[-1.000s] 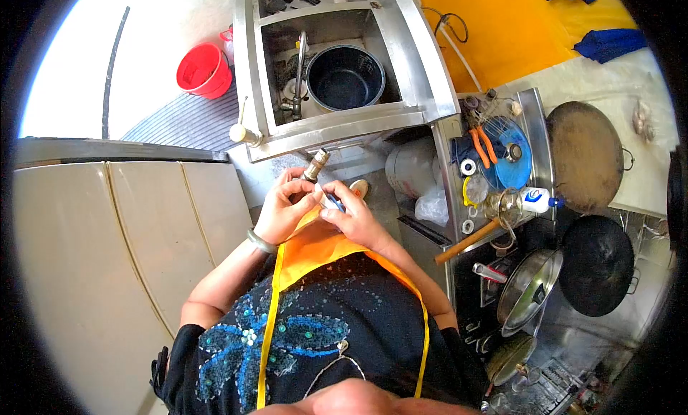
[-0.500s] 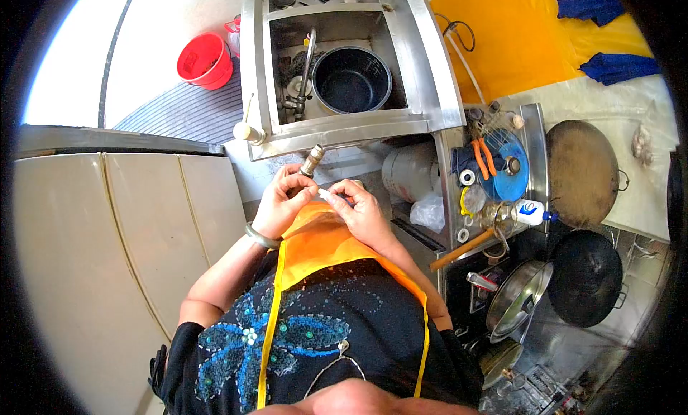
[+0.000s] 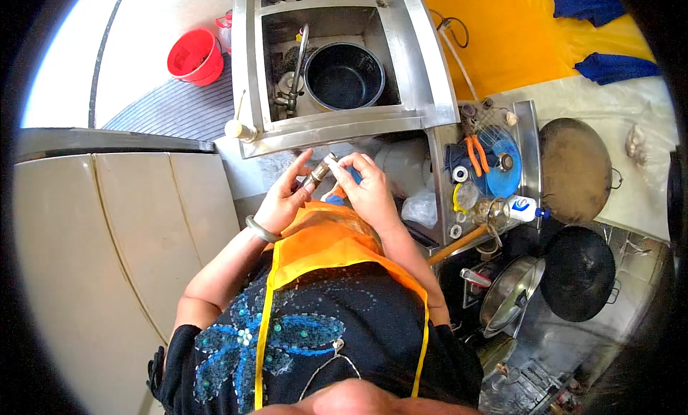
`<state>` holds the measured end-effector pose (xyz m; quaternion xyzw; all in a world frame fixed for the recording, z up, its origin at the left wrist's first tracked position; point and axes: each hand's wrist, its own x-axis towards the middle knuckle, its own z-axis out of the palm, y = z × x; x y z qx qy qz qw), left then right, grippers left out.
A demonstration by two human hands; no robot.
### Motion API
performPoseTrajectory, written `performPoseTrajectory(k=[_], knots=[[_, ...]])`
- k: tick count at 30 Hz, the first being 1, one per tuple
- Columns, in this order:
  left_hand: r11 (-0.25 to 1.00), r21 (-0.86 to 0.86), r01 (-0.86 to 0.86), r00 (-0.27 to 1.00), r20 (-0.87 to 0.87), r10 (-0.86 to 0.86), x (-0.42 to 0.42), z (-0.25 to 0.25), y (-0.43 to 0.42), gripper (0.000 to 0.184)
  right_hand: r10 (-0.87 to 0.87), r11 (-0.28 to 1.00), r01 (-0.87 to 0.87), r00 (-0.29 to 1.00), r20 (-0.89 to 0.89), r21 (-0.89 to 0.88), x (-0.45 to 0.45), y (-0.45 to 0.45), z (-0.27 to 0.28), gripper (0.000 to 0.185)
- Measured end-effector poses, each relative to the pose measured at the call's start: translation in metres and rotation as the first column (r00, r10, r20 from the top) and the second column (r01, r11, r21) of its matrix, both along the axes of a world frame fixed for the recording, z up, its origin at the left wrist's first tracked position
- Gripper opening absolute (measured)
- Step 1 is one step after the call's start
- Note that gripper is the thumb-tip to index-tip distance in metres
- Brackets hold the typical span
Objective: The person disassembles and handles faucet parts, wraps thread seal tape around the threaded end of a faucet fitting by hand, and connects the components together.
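Observation:
In front of the orange apron, my left hand is closed round a metal pipe fitting, held at a slant with its upper end toward the sink. The index finger of that hand points up, off the fitting. My right hand pinches at the fitting's upper end, where a small bit of white material shows between the fingertips. It looks like thin thread tape, though I cannot make it out fully.
Ahead is a steel sink with a black pot beside a tap. Orange-handled pliers, a blue lid and a white bottle lie to the right, near woks. A red bucket stands at left.
My right hand has moved up to the fitting's upper end, carrying the white material there. My left hand's index finger has lifted, and the fitting has shifted slightly right and down.

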<state>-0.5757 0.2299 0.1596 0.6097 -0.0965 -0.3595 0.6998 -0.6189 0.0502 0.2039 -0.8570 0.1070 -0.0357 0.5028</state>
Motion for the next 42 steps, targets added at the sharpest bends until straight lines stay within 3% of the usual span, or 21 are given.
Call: performPoseTrajectory(k=[9, 12, 15, 18, 21, 25, 28, 34, 42], knots=[[0.982, 0.135, 0.129, 0.971, 0.185, -0.153, 0.003, -0.002, -0.003, 0.038, -0.063, 0.998, 0.062, 0.998, -0.032, -0.015, -0.006, 0.004, -0.012, 0.017], [0.976, 0.163, 0.145, 0.989, -0.030, -0.142, 0.003, 0.000, -0.007, 0.036, -0.076, 0.996, 0.075, 0.997, -0.033, -0.051, -0.009, 0.006, -0.016, 0.017], [0.974, 0.179, 0.141, 0.987, -0.106, -0.124, 0.004, -0.006, -0.009, 0.036, -0.077, 0.995, 0.075, 0.997, -0.029, -0.066, -0.013, 0.009, -0.021, 0.016], [0.972, 0.170, 0.164, 0.986, -0.069, -0.154, 0.007, -0.019, -0.013, 0.046, -0.062, 0.993, 0.063, 0.998, 0.009, -0.105, -0.016, 0.010, -0.028, 0.015], [0.966, 0.227, 0.122, 0.986, 0.082, -0.144, 0.004, -0.035, -0.016, 0.051, -0.055, 0.986, 0.058, 0.998, 0.020, -0.156, -0.017, 0.011, -0.032, 0.015], [0.962, 0.202, 0.183, 0.976, -0.151, -0.154, 0.010, -0.034, -0.019, 0.056, -0.055, 0.978, 0.057, 0.998, 0.014, -0.200, -0.020, 0.015, -0.031, 0.014], [0.961, 0.220, 0.165, 0.962, -0.250, -0.108, 0.012, -0.025, -0.021, 0.047, -0.052, 0.972, 0.051, 0.999, -0.002, -0.230, -0.020, 0.019, -0.033, 0.015], [0.960, 0.237, 0.149, 0.964, -0.253, -0.087, 0.012, -0.034, -0.019, 0.048, 0.001, 0.967, 0.015, 0.998, 0.065, -0.255, -0.019, 0.018, -0.030, 0.014], [0.956, 0.233, 0.176, 0.950, -0.294, -0.104, 0.022, -0.024, -0.012, 0.045, 0.038, 0.991, -0.022, 0.992, 0.119, -0.135, -0.024, 0.006, -0.047, 0.020]])
